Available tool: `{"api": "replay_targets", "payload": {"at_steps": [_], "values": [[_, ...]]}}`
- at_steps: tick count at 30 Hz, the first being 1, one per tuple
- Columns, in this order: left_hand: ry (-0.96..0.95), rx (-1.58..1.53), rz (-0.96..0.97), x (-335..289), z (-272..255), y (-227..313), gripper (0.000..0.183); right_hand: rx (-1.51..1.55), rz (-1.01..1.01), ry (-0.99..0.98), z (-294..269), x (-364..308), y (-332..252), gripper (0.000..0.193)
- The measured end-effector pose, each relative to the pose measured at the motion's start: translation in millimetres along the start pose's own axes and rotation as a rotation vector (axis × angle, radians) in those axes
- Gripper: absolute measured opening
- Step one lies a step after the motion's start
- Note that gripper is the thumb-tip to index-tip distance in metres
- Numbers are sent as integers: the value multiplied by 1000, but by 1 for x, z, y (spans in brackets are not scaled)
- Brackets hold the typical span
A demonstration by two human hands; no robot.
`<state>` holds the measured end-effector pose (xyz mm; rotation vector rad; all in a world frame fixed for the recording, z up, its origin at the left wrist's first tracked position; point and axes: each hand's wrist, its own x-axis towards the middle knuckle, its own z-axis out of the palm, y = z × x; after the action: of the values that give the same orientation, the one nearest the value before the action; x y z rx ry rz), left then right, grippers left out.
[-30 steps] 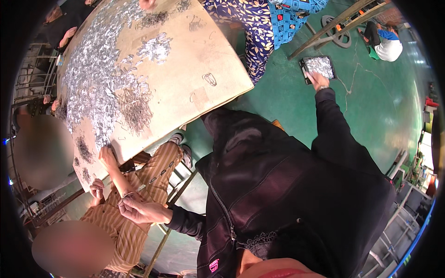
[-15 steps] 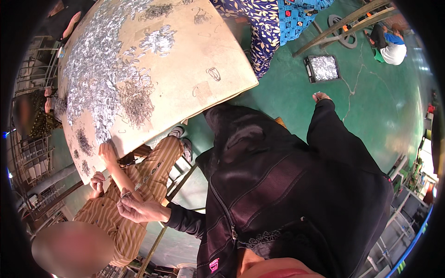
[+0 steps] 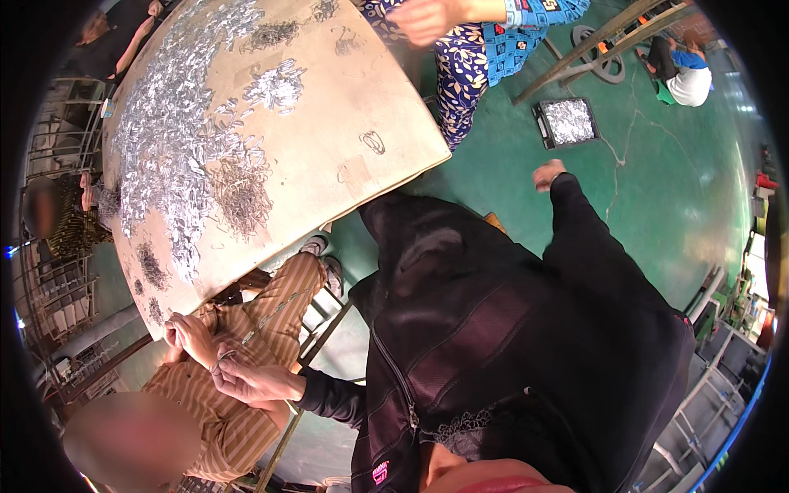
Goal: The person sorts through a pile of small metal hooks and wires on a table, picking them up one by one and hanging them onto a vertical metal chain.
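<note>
My left hand (image 3: 251, 381) is raised beside the table corner, its fingers pinched on a thin, dark wire piece (image 3: 223, 358). A co-worker in striped clothes sits right behind it, and that person's hands (image 3: 187, 335) are close to mine. Out to the right, above the green floor, my right hand (image 3: 548, 175) is closed; whatever it may hold is too small and blurred to make out. On the table (image 3: 320, 156) lies a broad spread of shiny silver loop-shaped pieces (image 3: 168, 140), with a heap of thin dark wire pieces (image 3: 241, 197) at its near side.
A black crate (image 3: 567, 123) of silver pieces stands on the floor beyond my right hand. Another person's hand (image 3: 423, 20) reaches in over the table's far right corner. More people sit along the left side and at the far right. Wooden beams (image 3: 604, 53) slope at the upper right.
My right hand has shifted slightly left, its silver piece no longer visible. The striped co-worker's hand has left the table edge. A hand of the person in blue has come into view.
</note>
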<state>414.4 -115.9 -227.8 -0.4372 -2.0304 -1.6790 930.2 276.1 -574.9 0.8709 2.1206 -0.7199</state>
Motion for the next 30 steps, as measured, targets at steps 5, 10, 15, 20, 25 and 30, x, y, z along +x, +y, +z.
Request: {"api": "replay_targets", "payload": {"at_steps": [5, 10, 15, 20, 25, 30], "values": [[-8, -20, -11, 3, -13, -9, 19, -29, -177, 353, -127, -81, -193, 15], [-35, -63, 25, -4, 4, 4, 15, 268, -970, 300, -236, -131, -339, 5], [62, -75, -66, -18, -5, 0, 15, 855, -1422, 276, -229, -106, -519, 16], [-10, -70, -24, -24, -1, 4, 18, 905, -1682, 632, -240, -121, -613, 19], [2, 63, 5, -29, 3, 10, 29, 869, -1696, 661, -234, -139, -616, 19], [55, 47, -45, -30, -6, 5, 28, 739, -1763, 647, -228, -133, -619, 14]]}}
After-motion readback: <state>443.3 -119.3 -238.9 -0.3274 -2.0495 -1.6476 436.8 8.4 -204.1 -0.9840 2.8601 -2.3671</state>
